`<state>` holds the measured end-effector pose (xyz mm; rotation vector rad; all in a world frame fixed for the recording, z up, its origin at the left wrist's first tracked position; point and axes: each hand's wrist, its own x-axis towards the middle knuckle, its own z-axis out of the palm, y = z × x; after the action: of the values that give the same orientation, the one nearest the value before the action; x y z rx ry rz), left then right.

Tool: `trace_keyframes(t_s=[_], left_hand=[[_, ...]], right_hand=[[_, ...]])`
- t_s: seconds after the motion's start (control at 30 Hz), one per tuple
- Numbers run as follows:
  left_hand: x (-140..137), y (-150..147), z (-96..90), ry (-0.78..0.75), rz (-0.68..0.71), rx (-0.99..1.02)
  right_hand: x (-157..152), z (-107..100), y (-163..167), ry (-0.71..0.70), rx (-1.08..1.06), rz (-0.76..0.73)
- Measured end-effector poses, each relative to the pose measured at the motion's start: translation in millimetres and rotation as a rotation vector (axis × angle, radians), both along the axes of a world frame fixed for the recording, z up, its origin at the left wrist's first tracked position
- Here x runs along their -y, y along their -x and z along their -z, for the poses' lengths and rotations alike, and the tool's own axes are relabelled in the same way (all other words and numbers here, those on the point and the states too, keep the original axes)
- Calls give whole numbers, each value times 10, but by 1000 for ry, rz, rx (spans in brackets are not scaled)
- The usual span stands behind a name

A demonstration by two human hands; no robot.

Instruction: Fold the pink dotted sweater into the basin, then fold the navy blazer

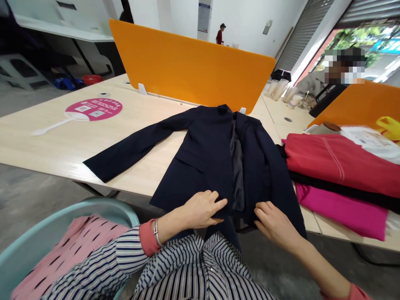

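A dark navy blazer point(206, 154) lies face up on the table, its collar at the far side and its front parted, showing the dark lining point(238, 175). One sleeve stretches out to the left; the other lies along the right side. At the near hem, my left hand point(204, 208) holds the left front panel, with fingers on top and thumb below. My right hand point(275, 223) has its fingers curled over the hem of the right front panel. The cloth under both hands is partly hidden.
Folded red point(337, 162) and magenta garments point(343, 210) are stacked at right. A pink hand fan point(103, 109) lies at left on the table point(46, 121). An orange divider point(193, 66) stands behind. A basin point(125, 208) holds pink cloth. Two people are farther back.
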<state>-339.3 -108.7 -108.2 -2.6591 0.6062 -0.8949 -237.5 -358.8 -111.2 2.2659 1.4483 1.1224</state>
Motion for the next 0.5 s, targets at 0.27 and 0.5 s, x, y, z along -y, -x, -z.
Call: trace_keyframes(t_s=[0.27,0.5], left_hand=[[-102,-4,101,936,174,58],[108,-103,299,553,75,101]], right_hand=[[230,-182,-76,-405,-582,-204],[184,-221,1,-338,-675,-137]])
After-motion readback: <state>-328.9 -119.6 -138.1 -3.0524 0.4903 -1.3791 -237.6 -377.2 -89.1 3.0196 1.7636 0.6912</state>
